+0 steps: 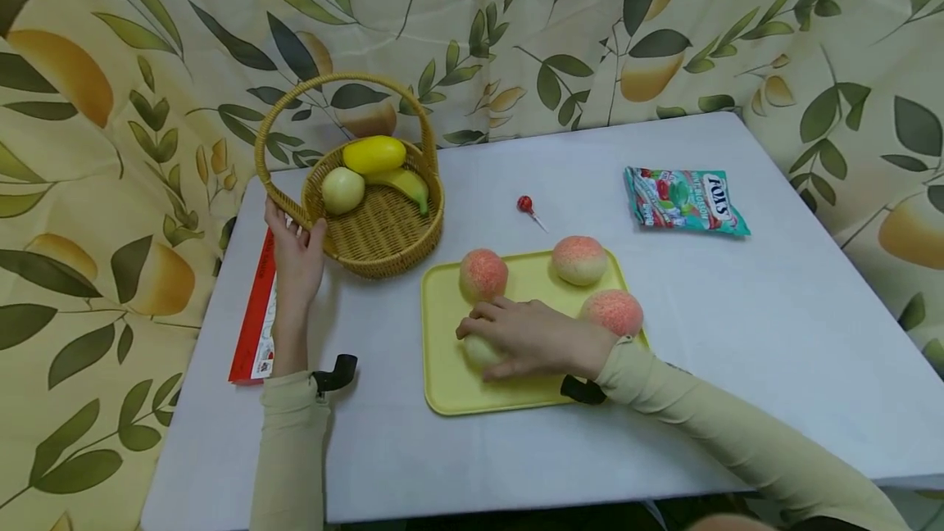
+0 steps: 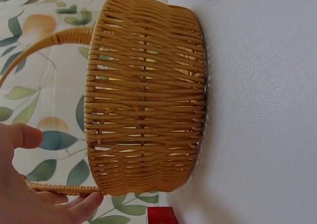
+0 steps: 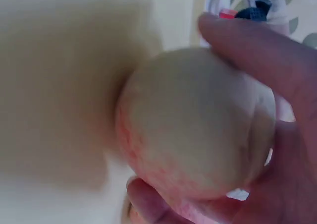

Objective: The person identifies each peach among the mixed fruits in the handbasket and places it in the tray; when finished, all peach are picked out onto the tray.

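Observation:
My left hand (image 1: 298, 256) is at the left foot of the handle of a wicker basket (image 1: 383, 265), its fingers round the outside and the thumb on the inner side. In the left wrist view, the fingertips touch the handle by the woven rim, with the thumb raised apart. Inside the basket lie a smooth yellow fruit (image 1: 374, 154), a banana (image 1: 406, 185) and a round pale fruit (image 1: 342, 191). My right hand (image 1: 534, 338) grips a pale peach (image 3: 193, 120) with a pink flush, low over the yellow tray (image 1: 446, 388). Three other peaches, one of them at the back left (image 1: 483, 273), rest on the tray.
A red lollipop (image 1: 524, 203) lies behind the tray. Farther right is a teal candy bag (image 1: 686, 201). Partly under my left forearm lies a red-and-white box (image 1: 254, 310). The white-covered table (image 1: 782, 334) ends at a patterned cloth (image 1: 568, 47) behind.

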`<state>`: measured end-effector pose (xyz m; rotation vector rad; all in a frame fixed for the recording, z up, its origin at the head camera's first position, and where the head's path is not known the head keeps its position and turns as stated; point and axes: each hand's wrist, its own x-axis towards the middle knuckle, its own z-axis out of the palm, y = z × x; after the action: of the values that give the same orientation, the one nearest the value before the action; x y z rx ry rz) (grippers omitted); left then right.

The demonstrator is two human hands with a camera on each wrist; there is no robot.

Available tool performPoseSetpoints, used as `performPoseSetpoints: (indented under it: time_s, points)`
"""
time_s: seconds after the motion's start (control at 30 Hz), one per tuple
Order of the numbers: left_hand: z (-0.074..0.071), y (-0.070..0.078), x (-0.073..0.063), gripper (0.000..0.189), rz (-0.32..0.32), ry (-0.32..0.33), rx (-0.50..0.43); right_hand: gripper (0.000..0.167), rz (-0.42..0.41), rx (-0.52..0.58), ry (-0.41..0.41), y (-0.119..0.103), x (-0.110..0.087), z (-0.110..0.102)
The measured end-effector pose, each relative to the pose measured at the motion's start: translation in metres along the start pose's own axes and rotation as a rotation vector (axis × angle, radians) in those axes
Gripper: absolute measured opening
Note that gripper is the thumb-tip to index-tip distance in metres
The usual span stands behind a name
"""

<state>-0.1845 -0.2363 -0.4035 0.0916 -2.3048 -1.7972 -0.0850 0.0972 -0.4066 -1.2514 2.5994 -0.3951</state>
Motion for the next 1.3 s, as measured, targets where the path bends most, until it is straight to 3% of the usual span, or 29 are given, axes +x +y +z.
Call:
performPoseSetpoints:
  time_s: [0.2,0.3,0.5,0.77,1.0,1.13,1.3]
  points:
    - [-0.001,-0.004,-0.001,0.087,0.023,0.006,0.002,0.055,0.019,-0.087,0.074,-0.007,0.004,0.010]
    - [0.000,-0.003,-0.002,0.087,0.026,0.003,0.000,0.055,0.012,-0.051,0.082,-0.004,0.004,0.011]
    - [0.000,-0.007,-0.003,0.087,0.020,0.002,-0.011,0.053,0.000,0.156,0.026,0.002,0.002,0.006]
    - [0.001,-0.005,-0.001,0.087,0.015,0.008,-0.006,0.058,0.045,0.149,-0.047,-0.002,0.001,0.002]
    - [0.001,0.002,-0.004,0.088,-0.021,0.022,0.014,0.058,0.028,0.244,-0.093,0.002,-0.002,0.001]
    - [0.001,0.007,-0.008,0.087,-0.022,0.029,0.006,0.059,0.000,0.134,-0.063,-0.002,0.000,0.001]
    - [0.003,0.007,-0.007,0.088,0.001,0.013,-0.024,0.057,0.095,-0.014,-0.126,-0.009,-0.003,-0.005]
